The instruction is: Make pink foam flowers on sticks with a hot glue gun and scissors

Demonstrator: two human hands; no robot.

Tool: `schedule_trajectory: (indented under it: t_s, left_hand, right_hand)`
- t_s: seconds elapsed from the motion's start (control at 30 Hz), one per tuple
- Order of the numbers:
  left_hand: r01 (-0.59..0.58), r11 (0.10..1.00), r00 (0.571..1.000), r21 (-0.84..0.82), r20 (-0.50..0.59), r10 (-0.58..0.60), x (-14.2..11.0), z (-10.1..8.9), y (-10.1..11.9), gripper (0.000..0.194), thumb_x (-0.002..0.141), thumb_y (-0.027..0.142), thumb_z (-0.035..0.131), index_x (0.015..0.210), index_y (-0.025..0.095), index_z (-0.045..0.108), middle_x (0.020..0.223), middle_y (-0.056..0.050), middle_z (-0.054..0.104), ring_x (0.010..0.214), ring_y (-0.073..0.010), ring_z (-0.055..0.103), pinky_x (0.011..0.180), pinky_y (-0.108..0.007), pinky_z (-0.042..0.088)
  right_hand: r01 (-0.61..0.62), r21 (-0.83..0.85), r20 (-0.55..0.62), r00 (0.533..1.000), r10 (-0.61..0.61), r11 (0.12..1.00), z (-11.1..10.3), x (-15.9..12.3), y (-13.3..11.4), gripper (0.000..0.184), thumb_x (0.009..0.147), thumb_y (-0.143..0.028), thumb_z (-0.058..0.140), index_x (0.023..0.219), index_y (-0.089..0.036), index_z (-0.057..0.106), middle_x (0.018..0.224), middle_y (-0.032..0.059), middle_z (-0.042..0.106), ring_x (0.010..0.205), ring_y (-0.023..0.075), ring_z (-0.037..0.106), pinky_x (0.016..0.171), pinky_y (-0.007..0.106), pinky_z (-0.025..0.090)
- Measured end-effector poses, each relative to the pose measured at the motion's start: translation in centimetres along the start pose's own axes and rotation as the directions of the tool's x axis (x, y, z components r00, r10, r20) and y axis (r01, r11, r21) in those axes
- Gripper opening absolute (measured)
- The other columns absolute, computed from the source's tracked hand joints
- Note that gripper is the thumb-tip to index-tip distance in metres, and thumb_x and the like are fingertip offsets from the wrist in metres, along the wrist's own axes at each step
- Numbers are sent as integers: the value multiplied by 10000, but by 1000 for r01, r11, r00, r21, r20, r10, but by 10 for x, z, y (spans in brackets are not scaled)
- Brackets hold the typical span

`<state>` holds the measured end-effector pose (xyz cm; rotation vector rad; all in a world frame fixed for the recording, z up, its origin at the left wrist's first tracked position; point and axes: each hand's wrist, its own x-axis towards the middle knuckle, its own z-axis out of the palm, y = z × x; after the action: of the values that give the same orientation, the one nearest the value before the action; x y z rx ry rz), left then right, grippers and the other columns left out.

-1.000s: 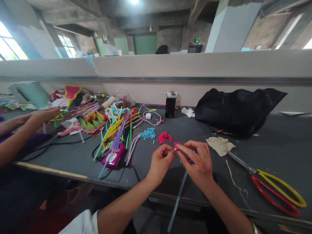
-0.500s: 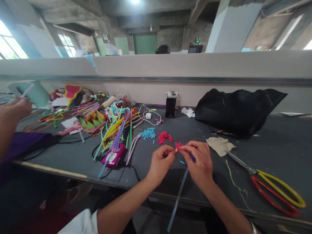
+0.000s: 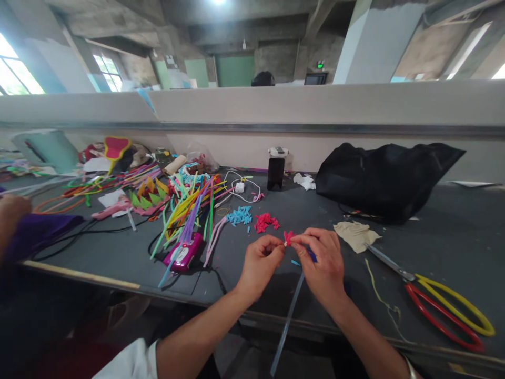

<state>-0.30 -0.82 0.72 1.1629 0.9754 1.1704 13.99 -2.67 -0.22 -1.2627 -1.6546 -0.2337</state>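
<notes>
Between my hands is a small pink-red flower-like piece (image 3: 289, 237) with pointed petals and a pale base. My left hand (image 3: 260, 263) pinches it at the base from the left. My right hand (image 3: 322, 261) pinches its right side with thumb and forefinger. Below my right hand a long pale-blue strip (image 3: 291, 316) hangs over the table's front edge; its upper end is hidden. A bit of blue shows behind my right fingers. Just beyond my hands lie a heap of pink-red pieces (image 3: 266, 222) and a heap of light-blue pieces (image 3: 239, 216).
Scissors (image 3: 410, 276) with red and yellow handles lie at right, tip by a tan cloth (image 3: 357, 236). A black bag (image 3: 386, 181) stands behind. At left are a bundle of coloured pipe cleaners (image 3: 189, 205) and a magenta device (image 3: 183, 253). A co-worker's hand (image 3: 13, 210) is far left.
My hands and the flower-like piece hold nearly the same place. At far left the co-worker's hand has moved down and left, and the pale strip it held up is no longer raised.
</notes>
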Motion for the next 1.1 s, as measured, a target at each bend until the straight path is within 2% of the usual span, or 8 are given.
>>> schedule_trajectory:
  t_s: [0.13,0.23,0.33,0.4,0.5,0.87,1.0,1.1]
  left_hand:
    - [-1,1000,1000,-8,9,1,0,0,-2,162,728,313,686,700,160,639,495,64,469,449,-61,359,441,-188,260]
    - [25,999,999,-38,27,-24,2,-2,-3,197,738,349,695,737,158,645,510,64,477,429,-51,353,416,-183,244]
    - [63,990,998,-122,28,-60,6,-5,-2,253,742,404,708,796,166,639,573,53,529,406,-47,369,377,-185,232]
    - [75,975,997,-210,24,-72,10,-8,0,284,729,425,726,812,172,629,652,39,566,419,-51,412,361,-188,253]
    - [91,948,996,-305,17,-90,14,-12,3,328,679,431,774,803,163,629,686,36,551,466,-59,461,369,-184,296]
    - [102,930,994,-352,66,-84,11,-23,5,306,733,412,736,782,142,602,622,58,489,380,-10,319,351,-160,161]
    - [104,924,994,-367,78,-81,11,-24,6,287,739,391,732,792,138,607,616,55,497,375,-11,331,345,-156,177]
    - [111,919,992,-378,90,-83,11,-25,6,275,742,378,726,806,136,611,599,53,512,359,-17,342,335,-161,188]
  right_hand:
    - [3,-12,1,1000,-3,1000,-1,1,-1,105,902,-271,602,900,-241,703,905,35,614,888,193,536,823,383,440]
    - [40,-7,-27,999,-40,999,-6,3,-3,210,901,-251,604,1096,-258,680,979,50,617,929,198,549,854,390,448]
    - [80,15,-126,989,-78,997,-14,7,-4,364,888,-217,620,1249,-261,602,1035,65,623,971,203,564,881,393,455]
    - [70,25,-177,982,-65,997,-17,8,-4,348,883,-203,623,1227,-258,608,1016,60,639,975,205,575,881,389,461]
    - [40,34,-151,988,-34,999,-19,7,-2,243,890,-200,607,1125,-246,649,972,46,659,944,196,596,865,371,471]
    - [58,-67,-64,996,-62,996,-29,-6,27,159,897,-209,575,1019,-213,675,902,41,668,859,175,609,833,340,488]
    - [78,-231,-56,994,-93,970,-41,-7,46,174,902,-246,558,1023,-201,675,929,54,693,884,191,620,884,358,474]
    - [-29,-413,-28,999,19,910,-60,-8,71,256,919,-332,500,1040,-197,681,950,83,703,908,240,620,868,395,470]
